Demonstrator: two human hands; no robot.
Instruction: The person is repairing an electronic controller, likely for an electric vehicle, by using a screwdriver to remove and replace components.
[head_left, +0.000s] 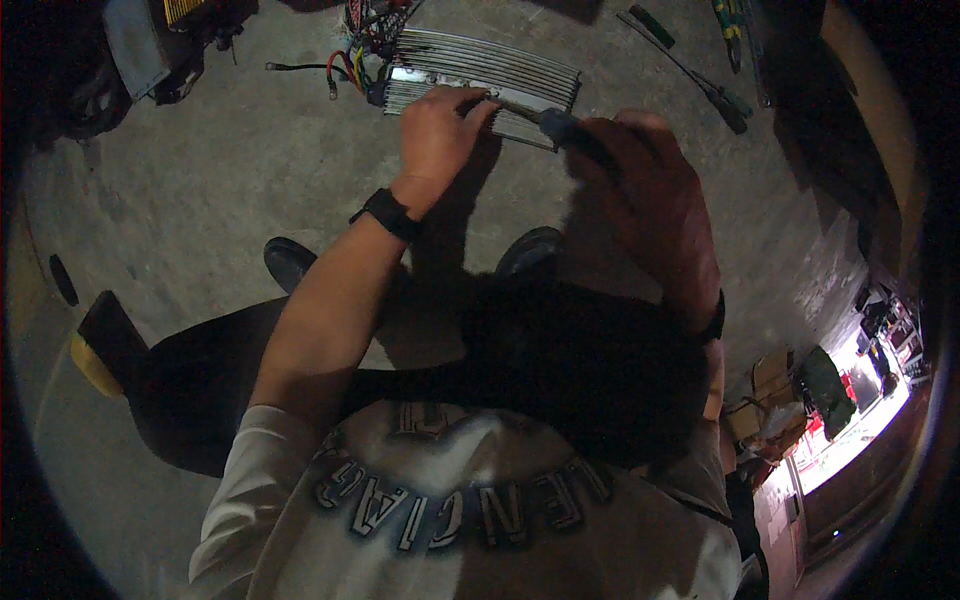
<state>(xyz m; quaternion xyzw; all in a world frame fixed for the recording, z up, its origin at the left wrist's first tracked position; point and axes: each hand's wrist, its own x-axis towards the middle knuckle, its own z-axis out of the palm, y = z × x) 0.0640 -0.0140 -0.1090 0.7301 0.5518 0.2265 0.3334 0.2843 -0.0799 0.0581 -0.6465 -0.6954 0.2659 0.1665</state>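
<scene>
I log one right hand (645, 175) grasping a dark-handled tool (561, 127), best kept steady, and one left hand (437, 135), grip undeterminable, at the finned metal case (480, 52).

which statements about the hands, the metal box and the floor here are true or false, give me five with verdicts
1. The left hand is at the metal box. True.
2. The right hand is empty. False: its grip is on a dark-handled tool.
3. Wires bunch at the metal box's left end. True.
4. The metal box stands on a wooden table. False: it lies on the floor.
5. A dark band circles the left wrist. True.
</scene>
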